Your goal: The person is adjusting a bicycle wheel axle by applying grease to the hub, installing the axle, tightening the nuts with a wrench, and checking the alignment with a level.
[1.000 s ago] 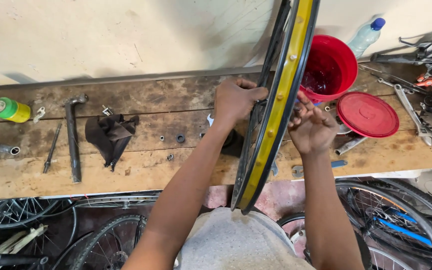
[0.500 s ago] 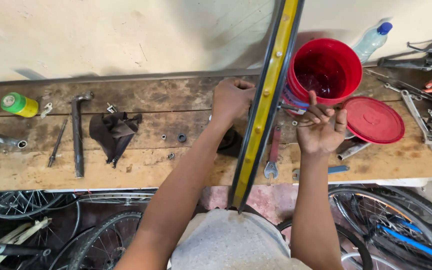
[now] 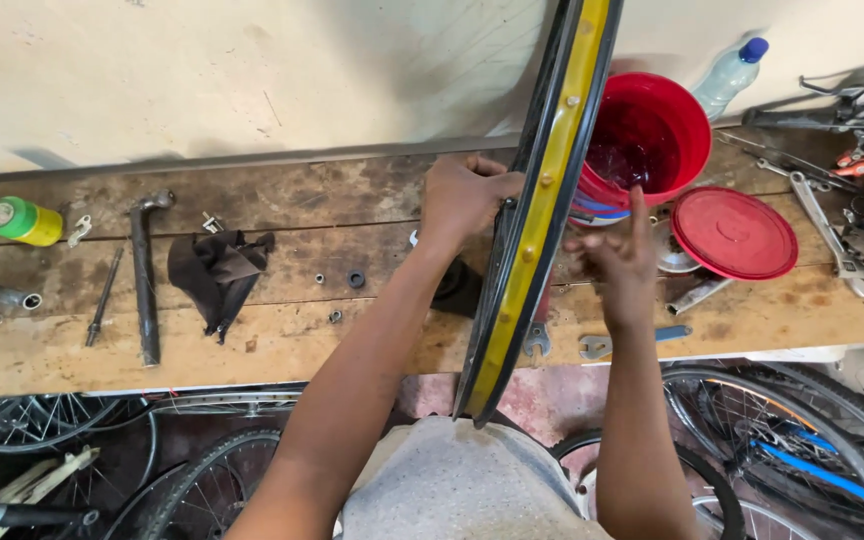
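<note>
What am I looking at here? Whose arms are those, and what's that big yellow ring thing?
The picture comes from a camera worn on a person's head, looking down, so the arms are that person's own. The yellow ring is a bicycle wheel rim, standing on edge. The left hand grips its side; the right hand is open beside it, holding nothing I can see. Below is a wooden workbench. On it lie a red bucket, a red lid, a dark rag, a green and yellow can, a plastic bottle and wrenches. More bicycle wheels sit underneath.
</note>
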